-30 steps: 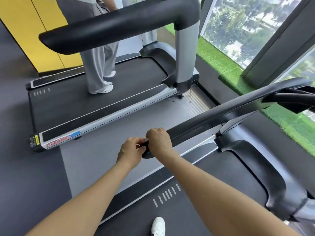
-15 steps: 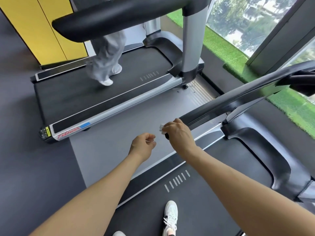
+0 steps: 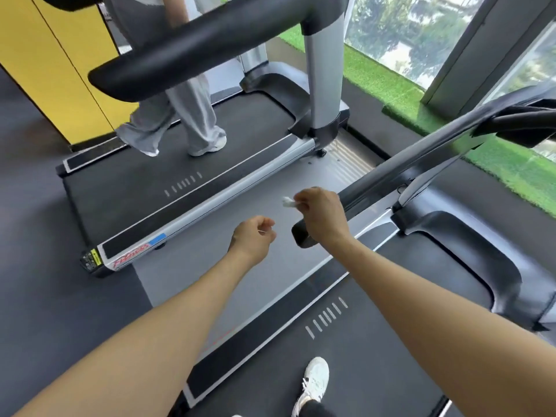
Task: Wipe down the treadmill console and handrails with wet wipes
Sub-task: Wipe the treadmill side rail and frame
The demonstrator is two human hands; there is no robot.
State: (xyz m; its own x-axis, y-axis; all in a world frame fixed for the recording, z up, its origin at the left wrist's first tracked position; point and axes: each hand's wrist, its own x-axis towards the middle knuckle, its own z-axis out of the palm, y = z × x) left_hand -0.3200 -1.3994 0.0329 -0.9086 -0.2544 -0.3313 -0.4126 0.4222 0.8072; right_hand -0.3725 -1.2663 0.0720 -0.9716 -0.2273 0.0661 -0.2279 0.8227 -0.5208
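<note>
Open floor [image 3: 210, 260] gap left of the handrail [image 3: 421, 167]; neighbouring treadmill [image 3: 186, 200] and its rail [image 3: 192, 52] block beyond.

There are two grey and black treadmills [image 3: 210, 188] [image 3: 391, 371], each with one long black padded handrail [image 3: 192, 52] [image 3: 421, 164]. Two bare hands [image 3: 252, 236] [image 3: 322, 215] show, and one small crumpled white wipe [image 3: 288, 201]. Three white sneakers [image 3: 313, 383] [image 3: 210, 147] [image 3: 149, 152] are visible.

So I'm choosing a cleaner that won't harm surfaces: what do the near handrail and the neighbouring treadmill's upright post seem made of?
The near handrail looks like black moulded plastic or rubbery coating, with a semi-matte, soft sheen; which one is unclear. The upright post looks like silver painted or anodised metal, smooth with an even satin reflection. The wet wipe in the right hand looks like thin white nonwoven cloth.
</note>
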